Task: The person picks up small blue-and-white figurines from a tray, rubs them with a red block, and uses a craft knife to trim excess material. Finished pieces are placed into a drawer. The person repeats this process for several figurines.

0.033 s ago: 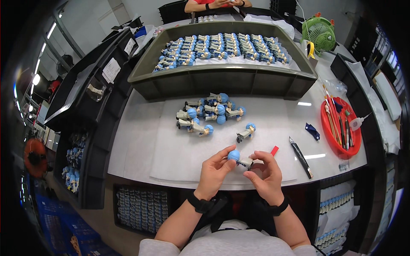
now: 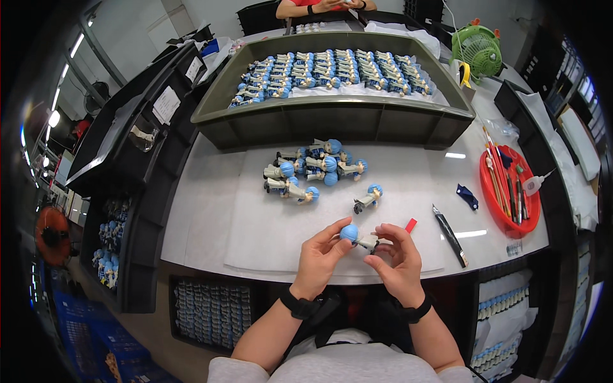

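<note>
head view: both hands are up over the near edge of the table [image 2: 211, 210], and they share one figure [image 2: 357, 237]. the left hand [image 2: 317, 260] pinches its blue head between thumb and fingertips; the right hand [image 2: 399, 257] grips the pale body, fingers curled around it. the figure lies sideways between the two hands, just above the white mat [image 2: 268, 223], head toward the left.

further out on the mat, a lone figure [image 2: 368, 198] lies on its side, apart from the hands. beyond that, a pile [image 2: 314, 169] of the same blue-headed figures sits in a loose heap. behind the pile stands a big grey bin [image 2: 332, 118], rows of figures laid out inside it.

to the right of the hands: a small red piece [image 2: 410, 225] just beside the right fingers, then a dark knife [image 2: 450, 235] lying slantwise, a blue scrap [image 2: 467, 196], and a red tray [image 2: 511, 191] with brushes and tools. a green fan [image 2: 477, 48] stands at the far right corner. black bands on both wrists.
</note>
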`<state>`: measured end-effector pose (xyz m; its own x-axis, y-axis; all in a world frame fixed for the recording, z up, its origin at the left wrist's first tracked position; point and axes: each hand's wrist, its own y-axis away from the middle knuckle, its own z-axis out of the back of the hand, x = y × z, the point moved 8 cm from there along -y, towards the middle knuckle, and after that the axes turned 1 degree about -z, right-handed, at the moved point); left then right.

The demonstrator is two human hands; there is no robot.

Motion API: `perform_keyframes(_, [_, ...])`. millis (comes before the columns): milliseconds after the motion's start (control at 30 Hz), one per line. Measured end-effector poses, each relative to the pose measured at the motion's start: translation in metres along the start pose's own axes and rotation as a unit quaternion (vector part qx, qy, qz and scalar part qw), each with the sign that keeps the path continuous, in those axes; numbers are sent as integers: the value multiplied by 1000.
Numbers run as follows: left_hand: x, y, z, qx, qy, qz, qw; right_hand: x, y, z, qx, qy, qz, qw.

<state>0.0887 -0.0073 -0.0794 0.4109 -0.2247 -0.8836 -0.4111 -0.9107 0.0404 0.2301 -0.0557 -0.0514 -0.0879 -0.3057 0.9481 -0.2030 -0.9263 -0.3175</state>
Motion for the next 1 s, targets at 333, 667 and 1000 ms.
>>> perform_keyframes(333, [-5,0,-5,12,-2,-37,999,-7,4,-1,7,-41,-47,998])
perform_keyframes(667, [2,-2,-1,-32,-11,21,999,-9,4,-2,21,-74,-36,996])
perform_keyframes(1000, [-2,-1,-3,-18,18,1,1000,-4,4,-3,34,-74,-39,996])
